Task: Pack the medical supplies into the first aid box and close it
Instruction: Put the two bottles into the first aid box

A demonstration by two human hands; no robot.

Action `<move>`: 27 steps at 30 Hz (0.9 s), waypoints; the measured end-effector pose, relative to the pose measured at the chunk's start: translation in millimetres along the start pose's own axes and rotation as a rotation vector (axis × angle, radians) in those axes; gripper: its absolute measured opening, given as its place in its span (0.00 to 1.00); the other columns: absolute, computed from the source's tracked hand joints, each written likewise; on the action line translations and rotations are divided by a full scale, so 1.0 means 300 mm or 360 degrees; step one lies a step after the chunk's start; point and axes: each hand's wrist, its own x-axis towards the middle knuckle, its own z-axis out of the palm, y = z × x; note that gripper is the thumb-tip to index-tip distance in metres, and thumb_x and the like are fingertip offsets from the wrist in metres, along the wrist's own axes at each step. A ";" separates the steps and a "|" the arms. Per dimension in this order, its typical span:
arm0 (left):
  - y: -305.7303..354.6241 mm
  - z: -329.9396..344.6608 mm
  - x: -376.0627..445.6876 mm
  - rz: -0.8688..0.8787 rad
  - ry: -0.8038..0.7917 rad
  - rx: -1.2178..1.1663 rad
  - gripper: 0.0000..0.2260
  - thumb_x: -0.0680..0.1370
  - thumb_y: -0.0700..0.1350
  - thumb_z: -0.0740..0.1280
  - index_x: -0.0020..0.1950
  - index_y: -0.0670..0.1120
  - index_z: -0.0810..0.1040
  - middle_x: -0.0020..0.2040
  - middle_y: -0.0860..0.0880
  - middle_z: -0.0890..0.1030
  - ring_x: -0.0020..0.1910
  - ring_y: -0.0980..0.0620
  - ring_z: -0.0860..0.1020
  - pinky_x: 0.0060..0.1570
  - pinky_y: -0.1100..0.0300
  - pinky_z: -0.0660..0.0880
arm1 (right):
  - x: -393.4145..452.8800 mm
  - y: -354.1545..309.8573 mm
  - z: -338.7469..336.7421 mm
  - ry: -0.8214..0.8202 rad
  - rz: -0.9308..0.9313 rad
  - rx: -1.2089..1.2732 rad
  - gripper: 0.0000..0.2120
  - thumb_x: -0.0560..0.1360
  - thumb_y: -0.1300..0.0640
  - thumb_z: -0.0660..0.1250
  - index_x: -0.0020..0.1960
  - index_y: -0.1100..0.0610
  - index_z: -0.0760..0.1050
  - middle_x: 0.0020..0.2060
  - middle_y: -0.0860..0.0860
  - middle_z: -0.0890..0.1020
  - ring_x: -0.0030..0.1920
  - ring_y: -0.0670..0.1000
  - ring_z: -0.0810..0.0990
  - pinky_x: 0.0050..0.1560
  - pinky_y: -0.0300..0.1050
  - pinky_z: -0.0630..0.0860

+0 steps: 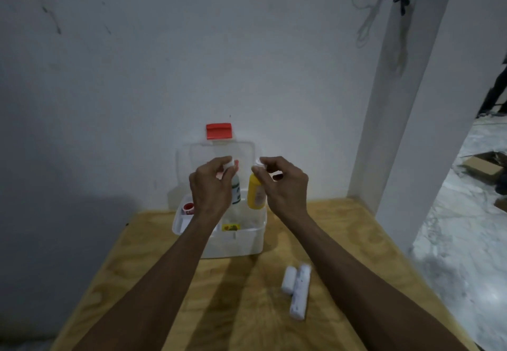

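A white first aid box (241,240) stands open at the far end of the wooden table, its clear lid (189,158) with a red latch (218,131) leaning against the wall. My left hand (211,186) holds a white bottle with a green label (236,190) by its cap, above the box. My right hand (282,183) pinches the top of a yellow bottle (255,194) beside it. A red-capped container (188,208) sits in the box's left compartment, and a small yellow packet (231,227) lies near its front. Two white bandage rolls (297,287) lie on the table.
The plywood table (153,268) is pushed against a white wall. A white pillar (411,103) rises at the right. Beyond it is a pale floor with a cardboard box (482,168). Cords hang on the wall above.
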 end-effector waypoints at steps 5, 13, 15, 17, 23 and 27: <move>-0.071 0.073 -0.005 -0.0019 -0.0076 0.0032 0.10 0.74 0.44 0.74 0.54 0.44 0.84 0.49 0.47 0.86 0.47 0.50 0.84 0.55 0.47 0.79 | -0.037 0.059 0.036 -0.0042 0.0074 -0.0014 0.08 0.73 0.50 0.73 0.51 0.50 0.83 0.42 0.47 0.84 0.45 0.45 0.81 0.45 0.49 0.78; -0.153 0.124 -0.019 -0.0091 -0.0299 0.0057 0.11 0.74 0.44 0.74 0.56 0.46 0.83 0.49 0.46 0.86 0.47 0.52 0.83 0.50 0.48 0.81 | -0.100 0.123 0.049 -0.0085 0.0126 -0.0033 0.08 0.73 0.50 0.74 0.51 0.49 0.82 0.43 0.45 0.84 0.46 0.43 0.80 0.46 0.45 0.77; -0.168 0.130 -0.024 -0.0103 -0.0354 0.0043 0.11 0.74 0.42 0.73 0.57 0.44 0.83 0.50 0.45 0.86 0.48 0.51 0.84 0.51 0.49 0.82 | -0.112 0.129 0.051 -0.0098 0.0116 -0.0045 0.08 0.73 0.51 0.74 0.51 0.50 0.82 0.43 0.44 0.84 0.46 0.43 0.80 0.47 0.42 0.76; -0.178 0.136 -0.026 -0.0111 -0.0390 0.0024 0.11 0.75 0.41 0.73 0.57 0.44 0.83 0.51 0.45 0.86 0.49 0.51 0.83 0.51 0.49 0.82 | -0.121 0.132 0.050 -0.0108 0.0116 -0.0049 0.08 0.73 0.51 0.74 0.51 0.50 0.82 0.43 0.45 0.84 0.46 0.43 0.80 0.48 0.40 0.75; -0.170 0.147 -0.026 -0.0068 -0.0423 0.0020 0.09 0.75 0.39 0.71 0.55 0.44 0.84 0.51 0.46 0.86 0.49 0.50 0.84 0.52 0.53 0.81 | -0.137 0.131 0.046 -0.0154 0.0102 -0.0087 0.05 0.73 0.52 0.73 0.48 0.49 0.82 0.40 0.36 0.79 0.46 0.42 0.78 0.46 0.38 0.74; -0.174 0.150 -0.024 -0.0058 -0.0489 0.0070 0.09 0.75 0.35 0.70 0.53 0.44 0.84 0.49 0.45 0.86 0.48 0.50 0.84 0.49 0.56 0.81 | -0.138 0.142 0.051 -0.0192 0.0099 -0.0143 0.05 0.72 0.52 0.74 0.48 0.49 0.83 0.39 0.32 0.77 0.45 0.42 0.77 0.45 0.34 0.72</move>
